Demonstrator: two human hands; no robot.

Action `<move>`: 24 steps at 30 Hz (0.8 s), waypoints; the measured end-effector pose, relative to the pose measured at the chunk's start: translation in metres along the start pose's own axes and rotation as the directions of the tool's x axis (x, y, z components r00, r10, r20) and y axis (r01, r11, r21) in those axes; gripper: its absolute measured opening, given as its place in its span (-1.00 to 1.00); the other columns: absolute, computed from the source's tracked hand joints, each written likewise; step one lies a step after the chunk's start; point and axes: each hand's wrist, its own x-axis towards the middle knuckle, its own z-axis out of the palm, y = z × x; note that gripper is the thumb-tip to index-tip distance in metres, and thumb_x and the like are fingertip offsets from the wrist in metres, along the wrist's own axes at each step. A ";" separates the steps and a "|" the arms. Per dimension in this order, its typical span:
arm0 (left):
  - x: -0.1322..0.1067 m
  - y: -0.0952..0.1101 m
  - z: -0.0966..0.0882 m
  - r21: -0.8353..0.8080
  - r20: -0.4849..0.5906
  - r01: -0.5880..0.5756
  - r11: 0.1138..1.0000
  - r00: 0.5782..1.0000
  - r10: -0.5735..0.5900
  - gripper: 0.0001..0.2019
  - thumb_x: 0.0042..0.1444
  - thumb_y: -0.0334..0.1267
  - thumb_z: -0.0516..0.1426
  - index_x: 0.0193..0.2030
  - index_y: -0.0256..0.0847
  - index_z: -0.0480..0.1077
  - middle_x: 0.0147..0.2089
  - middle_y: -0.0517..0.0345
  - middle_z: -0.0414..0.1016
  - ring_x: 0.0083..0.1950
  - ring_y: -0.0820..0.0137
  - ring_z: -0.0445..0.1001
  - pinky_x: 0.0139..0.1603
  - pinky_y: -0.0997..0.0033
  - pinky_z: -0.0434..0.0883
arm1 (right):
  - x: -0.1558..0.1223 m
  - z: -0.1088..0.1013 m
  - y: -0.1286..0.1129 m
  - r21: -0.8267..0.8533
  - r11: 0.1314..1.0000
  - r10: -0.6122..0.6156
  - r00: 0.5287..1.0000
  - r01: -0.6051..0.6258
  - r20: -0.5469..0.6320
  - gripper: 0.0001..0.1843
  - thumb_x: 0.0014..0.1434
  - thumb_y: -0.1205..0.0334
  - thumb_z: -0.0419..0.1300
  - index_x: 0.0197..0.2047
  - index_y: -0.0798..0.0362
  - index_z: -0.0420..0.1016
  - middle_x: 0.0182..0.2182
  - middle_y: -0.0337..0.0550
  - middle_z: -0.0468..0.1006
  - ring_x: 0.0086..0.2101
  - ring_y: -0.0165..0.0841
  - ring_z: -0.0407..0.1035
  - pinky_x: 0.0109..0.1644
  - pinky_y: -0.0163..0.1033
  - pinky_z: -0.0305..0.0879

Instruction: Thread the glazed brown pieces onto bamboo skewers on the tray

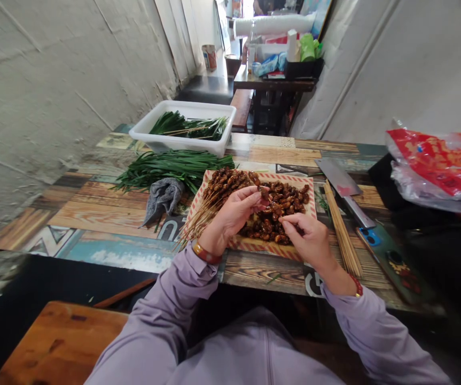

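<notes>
My left hand [238, 211] is closed in a pinch on a small dark brown piece of meat [264, 192], above the tray. To its right, my right hand [309, 235] is also pinched, thumb against forefinger, over the near right part of the meat; what its fingertips hold is too fine to make out. Below both hands, glossy marinated meat pieces [290, 198] lie heaped on a tray with a red-and-white striped rim [311, 200]. Loaded meat skewers [224, 184] are piled on the tray's left, their bare sticks pointing toward me.
Bare bamboo skewers [344, 235] lie right of the tray, beside a cleaver [340, 179] and a phone [394, 262]. Green chives [166, 168], a grey cloth [164, 198] and a white tub [182, 107] are on the left. Plastic bags [438, 166] sit far right.
</notes>
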 end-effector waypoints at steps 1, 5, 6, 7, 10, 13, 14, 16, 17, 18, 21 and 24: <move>0.000 0.000 0.000 0.000 0.001 -0.004 1.000 1.000 0.004 -0.78 -0.03 -0.19 0.32 -0.25 -0.26 0.55 -0.33 0.12 0.54 -0.27 0.47 0.49 -0.16 0.46 0.39 | 0.000 0.000 0.000 0.003 1.000 -0.006 1.000 0.006 -0.003 -0.82 0.23 0.23 0.12 -0.33 -0.01 0.55 -0.40 -0.21 0.63 -0.40 -0.37 0.51 -0.31 -0.27 0.42; 0.001 -0.002 0.000 0.005 -0.013 -0.011 1.000 1.000 0.011 -0.81 -0.03 -0.20 0.32 -0.30 -0.25 0.55 -0.30 0.11 0.55 -0.26 0.48 0.50 -0.17 0.47 0.39 | 0.000 0.001 -0.001 0.013 1.000 -0.014 1.000 0.014 -0.006 -0.82 0.22 0.24 0.12 -0.33 -0.02 0.55 -0.40 -0.21 0.63 -0.40 -0.37 0.51 -0.31 -0.27 0.43; 0.001 -0.002 0.000 0.006 -0.021 -0.008 1.000 1.000 0.008 -0.79 -0.04 -0.20 0.32 -0.28 -0.25 0.56 -0.30 0.11 0.56 -0.27 0.48 0.50 -0.17 0.47 0.40 | 0.001 0.001 -0.001 0.016 1.000 -0.013 1.000 0.013 -0.005 -0.82 0.22 0.24 0.12 -0.33 -0.02 0.55 -0.40 -0.21 0.63 -0.40 -0.37 0.51 -0.30 -0.27 0.43; 0.001 -0.003 0.000 0.005 -0.028 -0.004 1.000 1.000 0.004 -0.77 -0.05 -0.20 0.33 -0.25 -0.25 0.56 -0.30 0.11 0.56 -0.28 0.48 0.50 -0.17 0.46 0.40 | 0.001 0.002 -0.001 0.017 1.000 -0.013 1.000 0.013 -0.006 -0.82 0.23 0.24 0.12 -0.34 -0.02 0.54 -0.40 -0.21 0.63 -0.40 -0.37 0.51 -0.30 -0.27 0.43; 0.002 -0.004 0.000 0.008 -0.041 0.005 1.000 0.999 -0.004 -0.71 -0.08 -0.19 0.34 -0.21 -0.27 0.56 -0.30 0.10 0.56 -0.29 0.48 0.50 -0.16 0.46 0.40 | 0.001 0.002 -0.001 0.017 1.000 -0.023 1.000 0.023 -0.009 -0.82 0.23 0.25 0.11 -0.34 -0.02 0.54 -0.41 -0.21 0.63 -0.40 -0.38 0.50 -0.29 -0.27 0.43; 0.002 -0.005 0.001 0.011 -0.047 0.005 1.000 0.999 -0.004 -0.73 -0.08 -0.19 0.34 -0.23 -0.27 0.57 -0.31 0.09 0.57 -0.28 0.47 0.49 -0.17 0.48 0.39 | 0.001 0.002 -0.001 0.003 1.000 -0.027 1.000 0.027 -0.009 -0.81 0.23 0.24 0.10 -0.35 -0.02 0.53 -0.42 -0.20 0.62 -0.40 -0.37 0.50 -0.29 -0.25 0.43; 0.002 -0.006 0.002 0.011 -0.044 0.003 1.000 0.999 -0.003 -0.74 -0.07 -0.19 0.34 -0.24 -0.27 0.57 -0.31 0.09 0.57 -0.27 0.47 0.49 -0.18 0.49 0.39 | 0.001 0.002 -0.001 -0.002 1.000 -0.027 1.000 0.027 -0.008 -0.81 0.24 0.24 0.10 -0.35 -0.02 0.53 -0.42 -0.20 0.62 -0.41 -0.37 0.50 -0.29 -0.25 0.43; 0.002 -0.007 0.003 0.002 -0.039 -0.003 1.000 0.999 0.003 -0.76 -0.09 -0.20 0.34 -0.28 -0.27 0.57 -0.33 0.11 0.56 -0.30 0.50 0.48 -0.19 0.50 0.39 | 0.001 0.001 -0.002 -0.006 1.000 -0.031 0.999 0.031 -0.012 -0.81 0.24 0.25 0.10 -0.36 -0.03 0.52 -0.43 -0.20 0.62 -0.42 -0.37 0.50 -0.30 -0.26 0.42; 0.002 -0.007 0.004 -0.002 -0.040 -0.005 1.000 0.999 0.005 -0.77 -0.10 -0.21 0.35 -0.29 -0.28 0.57 -0.34 0.12 0.55 -0.32 0.51 0.46 -0.20 0.51 0.38 | 0.001 0.001 -0.002 -0.004 0.999 -0.034 0.999 0.034 -0.015 -0.81 0.24 0.26 0.10 -0.36 -0.02 0.52 -0.43 -0.21 0.61 -0.42 -0.37 0.49 -0.30 -0.26 0.42; 0.002 -0.008 0.005 -0.005 -0.044 -0.005 1.000 0.999 0.005 -0.77 -0.11 -0.22 0.36 -0.30 -0.28 0.57 -0.35 0.13 0.54 -0.34 0.53 0.45 -0.21 0.52 0.38 | 0.001 0.001 -0.002 -0.002 0.999 -0.038 0.999 0.038 -0.019 -0.81 0.24 0.27 0.11 -0.36 -0.02 0.52 -0.44 -0.21 0.61 -0.42 -0.38 0.49 -0.29 -0.27 0.42; 0.001 -0.007 0.007 0.000 -0.054 -0.004 1.000 0.999 0.004 -0.77 -0.12 -0.22 0.36 -0.32 -0.30 0.56 -0.37 0.13 0.52 -0.37 0.55 0.43 -0.23 0.54 0.37 | 0.001 0.001 -0.001 0.002 0.999 -0.042 0.999 0.042 -0.023 -0.82 0.23 0.27 0.11 -0.35 -0.02 0.52 -0.43 -0.21 0.61 -0.41 -0.38 0.49 -0.29 -0.27 0.42; 0.000 -0.003 0.007 0.010 -0.034 0.017 1.000 0.999 -0.016 -0.70 -0.10 -0.22 0.35 -0.21 -0.29 0.55 -0.26 0.07 0.55 -0.32 0.53 0.45 -0.20 0.52 0.38 | 0.000 0.002 0.000 -0.005 1.000 -0.027 0.999 0.026 -0.018 -0.82 0.24 0.25 0.11 -0.35 -0.02 0.53 -0.41 -0.21 0.62 -0.41 -0.37 0.49 -0.30 -0.27 0.42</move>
